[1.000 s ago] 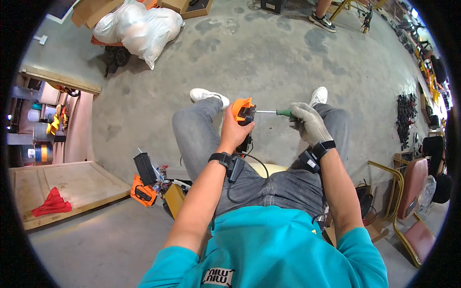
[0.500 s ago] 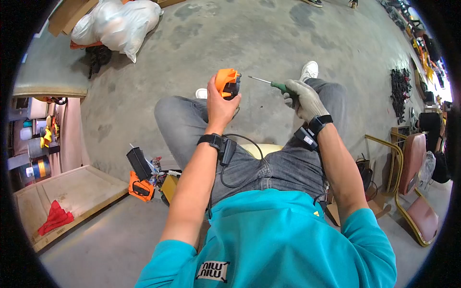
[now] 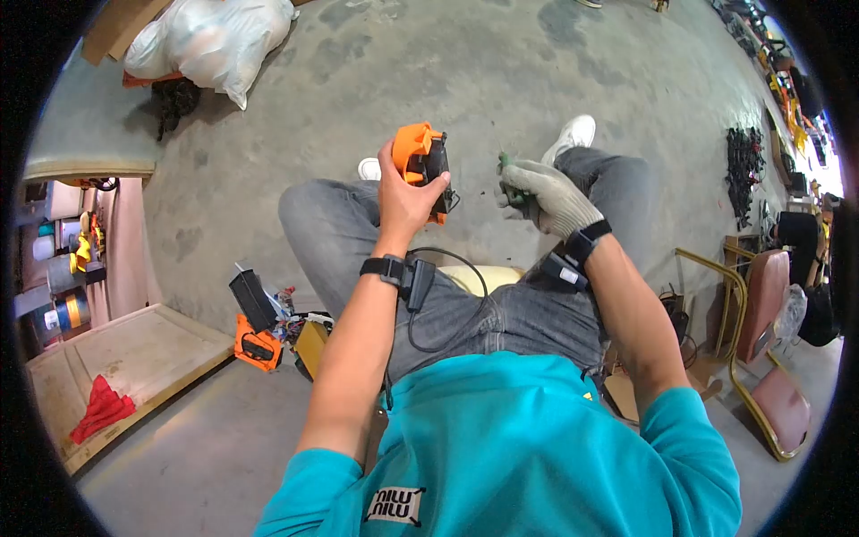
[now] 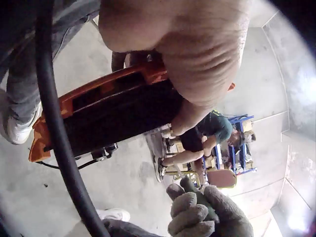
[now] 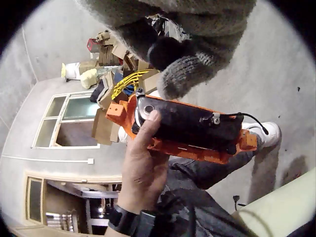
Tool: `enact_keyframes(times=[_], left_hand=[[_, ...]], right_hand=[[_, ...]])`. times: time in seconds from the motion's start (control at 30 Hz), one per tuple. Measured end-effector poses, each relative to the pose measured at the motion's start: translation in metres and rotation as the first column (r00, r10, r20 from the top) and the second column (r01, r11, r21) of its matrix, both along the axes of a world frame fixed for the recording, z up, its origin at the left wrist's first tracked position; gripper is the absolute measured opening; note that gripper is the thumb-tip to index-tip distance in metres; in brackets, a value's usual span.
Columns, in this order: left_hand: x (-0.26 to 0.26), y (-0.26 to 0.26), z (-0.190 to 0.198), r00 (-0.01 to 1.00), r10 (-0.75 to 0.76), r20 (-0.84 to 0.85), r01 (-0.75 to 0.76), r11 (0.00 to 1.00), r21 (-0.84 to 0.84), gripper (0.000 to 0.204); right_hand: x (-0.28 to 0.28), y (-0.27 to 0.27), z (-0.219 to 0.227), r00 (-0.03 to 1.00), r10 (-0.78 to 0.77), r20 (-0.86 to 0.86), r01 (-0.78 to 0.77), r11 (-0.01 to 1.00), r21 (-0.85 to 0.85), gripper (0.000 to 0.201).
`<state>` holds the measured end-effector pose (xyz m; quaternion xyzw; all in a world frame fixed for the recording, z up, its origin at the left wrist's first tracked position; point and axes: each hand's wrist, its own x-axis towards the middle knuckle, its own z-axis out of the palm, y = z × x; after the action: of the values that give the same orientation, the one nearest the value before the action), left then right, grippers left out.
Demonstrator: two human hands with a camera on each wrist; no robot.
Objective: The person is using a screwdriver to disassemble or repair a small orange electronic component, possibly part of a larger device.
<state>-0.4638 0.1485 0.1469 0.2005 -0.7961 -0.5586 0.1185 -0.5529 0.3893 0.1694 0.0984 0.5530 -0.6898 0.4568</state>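
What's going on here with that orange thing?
A seated person is handling an orange-and-black unit, gripped in their bare left hand. Their gloved right hand holds a green-handled tool, apparently a screwdriver. The two hands are apart, and the tool isn't touching the unit. Another orange piece lies beside them near loose parts.

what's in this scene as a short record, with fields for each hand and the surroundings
left hand: bare, gripping an orange-and-black unit
right hand: gloved, holding a green-handled tool
contact: tool and unit apart
head view, left side: red cloth on a wooden panel
head view, upper left: white plastic bag
head view, right side: chair with pinkish padding
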Motion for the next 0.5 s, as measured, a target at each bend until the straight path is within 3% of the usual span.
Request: enact_keyframes(times=[0.13,0.23,0.27,0.33,0.37,0.4,0.47,0.5], left_hand=[[-0.006,0.002,0.01,0.999,-0.024,-0.044,0.024,1.0,-0.012,0.092],[-0.014,0.011,0.035,0.993,-0.116,0.028,0.116,0.993,-0.028,0.094],[-0.02,0.016,0.04,0.991,-0.129,0.041,0.13,0.991,-0.024,0.094],[-0.028,0.025,0.049,0.984,-0.166,-0.06,0.161,0.984,-0.081,0.094],[-0.033,0.031,0.056,0.98,-0.186,-0.076,0.181,0.981,-0.072,0.097],[-0.037,0.037,0.065,0.98,-0.191,-0.062,0.187,0.98,-0.067,0.097],[-0.043,0.048,0.08,0.953,-0.274,-0.129,0.247,0.95,-0.192,0.1],[-0.044,0.052,0.082,0.944,-0.3,-0.137,0.276,0.946,-0.171,0.102]], right_hand=[[-0.003,-0.002,-0.008,0.987,-0.096,0.127,0.096,0.995,0.002,0.029],[-0.012,-0.001,-0.035,1.0,0.002,-0.022,-0.006,0.978,-0.21,0.017],[-0.012,0.003,-0.034,1.0,-0.012,-0.009,0.01,0.978,-0.207,0.017],[-0.009,-0.013,0.014,0.98,-0.024,0.196,0.021,1.0,0.017,0.038],[-0.005,-0.011,0.001,0.982,0.007,0.19,-0.006,1.0,-0.007,0.06],[-0.005,-0.01,-0.003,0.979,0.002,0.206,-0.001,1.0,-0.004,0.06],[-0.004,-0.007,-0.007,0.952,-0.004,0.307,0.094,0.955,-0.28,0.067],[-0.003,-0.008,-0.005,0.947,-0.009,0.321,0.102,0.956,-0.273,0.067]])
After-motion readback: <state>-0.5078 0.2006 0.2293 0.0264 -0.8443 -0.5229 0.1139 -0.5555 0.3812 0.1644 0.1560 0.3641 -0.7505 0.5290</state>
